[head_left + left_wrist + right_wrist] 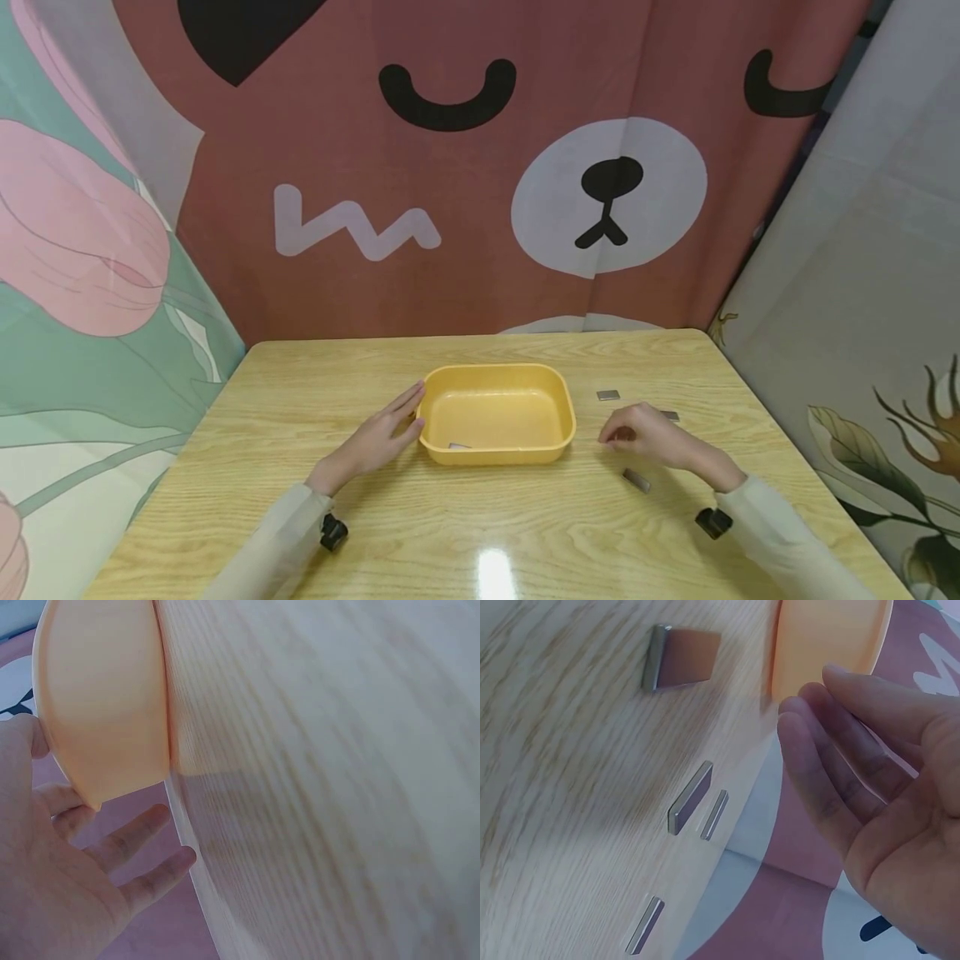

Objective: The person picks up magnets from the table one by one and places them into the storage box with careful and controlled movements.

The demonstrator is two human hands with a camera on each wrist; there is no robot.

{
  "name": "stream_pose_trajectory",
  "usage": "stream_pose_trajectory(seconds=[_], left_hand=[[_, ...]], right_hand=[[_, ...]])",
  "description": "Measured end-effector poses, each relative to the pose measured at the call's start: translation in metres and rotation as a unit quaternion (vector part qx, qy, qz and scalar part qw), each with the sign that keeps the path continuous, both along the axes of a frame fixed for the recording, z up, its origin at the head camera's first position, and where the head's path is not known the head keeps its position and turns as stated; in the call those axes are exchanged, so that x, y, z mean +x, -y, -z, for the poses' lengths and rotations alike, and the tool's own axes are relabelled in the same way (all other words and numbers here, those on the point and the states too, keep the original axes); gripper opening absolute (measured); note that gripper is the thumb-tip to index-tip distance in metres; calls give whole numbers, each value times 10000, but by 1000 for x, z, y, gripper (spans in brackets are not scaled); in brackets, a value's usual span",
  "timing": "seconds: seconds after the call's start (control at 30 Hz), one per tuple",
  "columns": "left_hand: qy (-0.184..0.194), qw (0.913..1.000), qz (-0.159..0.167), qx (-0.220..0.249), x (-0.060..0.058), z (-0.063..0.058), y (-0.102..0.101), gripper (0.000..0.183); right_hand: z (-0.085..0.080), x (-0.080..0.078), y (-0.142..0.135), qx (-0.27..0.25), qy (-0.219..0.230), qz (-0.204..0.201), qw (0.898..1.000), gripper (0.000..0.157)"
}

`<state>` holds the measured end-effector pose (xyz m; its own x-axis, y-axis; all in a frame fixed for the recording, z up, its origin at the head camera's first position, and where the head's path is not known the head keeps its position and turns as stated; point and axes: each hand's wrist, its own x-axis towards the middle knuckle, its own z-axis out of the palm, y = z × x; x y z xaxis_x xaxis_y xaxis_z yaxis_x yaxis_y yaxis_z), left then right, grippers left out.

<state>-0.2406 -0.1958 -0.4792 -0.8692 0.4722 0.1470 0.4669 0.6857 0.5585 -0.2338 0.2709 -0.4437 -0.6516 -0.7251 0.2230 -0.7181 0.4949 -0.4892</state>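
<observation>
A yellow plastic tray [495, 457] stands on the table, one small flat metal piece [459, 447] lying inside near its front left corner. My left hand [378, 437] touches the tray's left end with fingers extended; in the left wrist view, thumb and forefinger meet its rim while other fingers stick out free. To the right of the tray, my right hand [651, 433] hovers over the table, its fingers loosely bent with nothing showing between them. Around it lie small grey metal bars: one behind [608, 395], one partly covered by the hand [670, 415], one in front [637, 480].
The right wrist view shows several metal bars on the wood, the nearest bar [682, 657] largest. The wooden table [420, 525] ends at a curtain [337, 292] with a printed bear face. More patterned curtains hang left [90, 367] and right [847, 333].
</observation>
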Motion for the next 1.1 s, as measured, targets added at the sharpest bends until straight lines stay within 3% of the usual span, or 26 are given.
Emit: stream_pose_trajectory(seconds=[0.57,1.1], left_hand=[[-50,10000,28,16,1,-1,-1,63],[46,10000,11,15,0,-1,-1,63]], right_hand=[[1,2,-9,271,601,262,9975,10],[3,4,-18,519,1031,-37,9933,12]])
